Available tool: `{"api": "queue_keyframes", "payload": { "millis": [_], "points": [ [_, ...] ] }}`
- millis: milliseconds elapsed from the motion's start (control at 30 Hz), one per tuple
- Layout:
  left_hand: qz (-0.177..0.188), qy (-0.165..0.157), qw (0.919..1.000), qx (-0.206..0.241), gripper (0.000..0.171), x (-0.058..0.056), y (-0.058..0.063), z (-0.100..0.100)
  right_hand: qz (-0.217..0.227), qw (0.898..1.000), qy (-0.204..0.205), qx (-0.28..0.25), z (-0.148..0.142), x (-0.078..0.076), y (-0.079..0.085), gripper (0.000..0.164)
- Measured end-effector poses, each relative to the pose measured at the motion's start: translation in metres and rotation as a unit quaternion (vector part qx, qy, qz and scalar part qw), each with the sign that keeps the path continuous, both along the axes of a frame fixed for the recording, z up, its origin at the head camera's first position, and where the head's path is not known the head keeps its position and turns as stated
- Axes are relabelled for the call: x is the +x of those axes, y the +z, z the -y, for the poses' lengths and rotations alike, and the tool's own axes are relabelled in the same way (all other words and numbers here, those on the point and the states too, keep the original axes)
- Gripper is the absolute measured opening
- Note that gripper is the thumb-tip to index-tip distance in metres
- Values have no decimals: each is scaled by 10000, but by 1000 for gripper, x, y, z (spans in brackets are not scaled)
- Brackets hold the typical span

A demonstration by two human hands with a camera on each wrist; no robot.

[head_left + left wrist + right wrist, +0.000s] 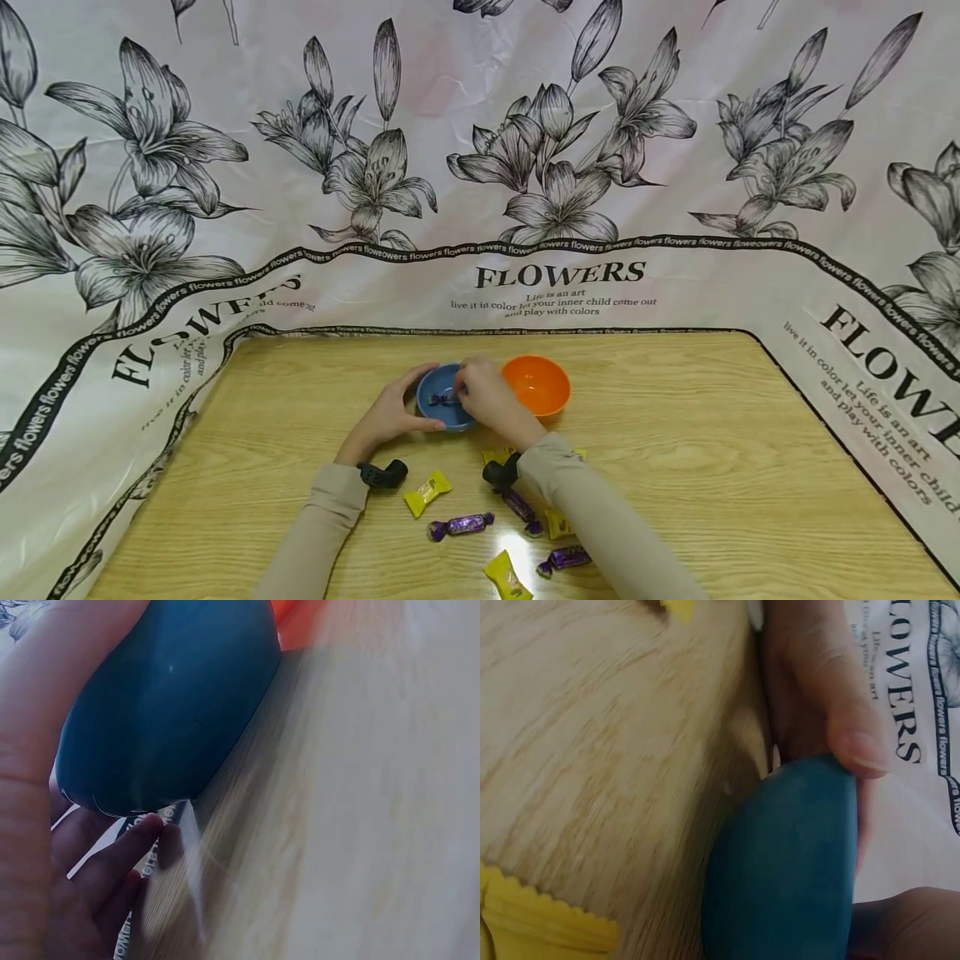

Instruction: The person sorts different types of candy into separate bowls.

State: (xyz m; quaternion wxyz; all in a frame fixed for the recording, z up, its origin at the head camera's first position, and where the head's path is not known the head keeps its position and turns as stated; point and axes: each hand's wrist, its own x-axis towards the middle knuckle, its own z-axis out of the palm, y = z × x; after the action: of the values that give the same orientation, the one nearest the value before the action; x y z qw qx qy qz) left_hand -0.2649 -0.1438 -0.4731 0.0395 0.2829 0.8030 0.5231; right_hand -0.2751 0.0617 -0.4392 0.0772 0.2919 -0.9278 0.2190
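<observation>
A blue bowl [438, 422] stands on the table, with my left hand [388, 414] gripping its left side. The left thumb lies along the near side of the rim, and the fingers wrap the far side. My right hand [487, 396] reaches over the right rim, fingers bent down into the bowl. Inside, a purple-wrapped candy [442, 400] shows just left of those fingers; I cannot tell whether they pinch it. Seen from the right wrist, the left thumb [859, 746] presses on the bowl's rim and the right hand [911, 926] hangs over its opening.
An orange bowl [542, 387] stands right of the blue one, close behind the right wrist. Nearer me lie purple-wrapped candies [467, 524] and yellow-wrapped candies [427, 493], some partly under the right forearm. A flower-printed cloth [558, 287] hangs along the table's far edge.
</observation>
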Motion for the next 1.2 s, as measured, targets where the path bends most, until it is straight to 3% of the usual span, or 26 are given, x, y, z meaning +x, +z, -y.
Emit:
{"api": "queue_keyframes", "payload": {
  "millis": [300, 533, 867, 1067, 1200],
  "points": [
    [-24, 34, 10000, -13, 93, -1, 2, -2, -90, 9998, 152, -22, -2, 0, 1, 9],
    [52, -16, 10000, -34, 93, -1, 3, -1, 122, 9981, 369, -488, -6, 9, 19, 8],
    [63, 1, 10000, 1, 92, 1, 2, 0, 299, 9953, 438, -811, -16, 45, 45, 6],
    [40, 42, 9999, 86, 92, 1, 2, -1, 301, 9919, 771, -962, -25, 72, 44, 6],
    [57, 71, 9999, 129, 92, 1, 1, -2, 646, 9892, 899, -958, -29, 89, 36, 6]
  ]
}}
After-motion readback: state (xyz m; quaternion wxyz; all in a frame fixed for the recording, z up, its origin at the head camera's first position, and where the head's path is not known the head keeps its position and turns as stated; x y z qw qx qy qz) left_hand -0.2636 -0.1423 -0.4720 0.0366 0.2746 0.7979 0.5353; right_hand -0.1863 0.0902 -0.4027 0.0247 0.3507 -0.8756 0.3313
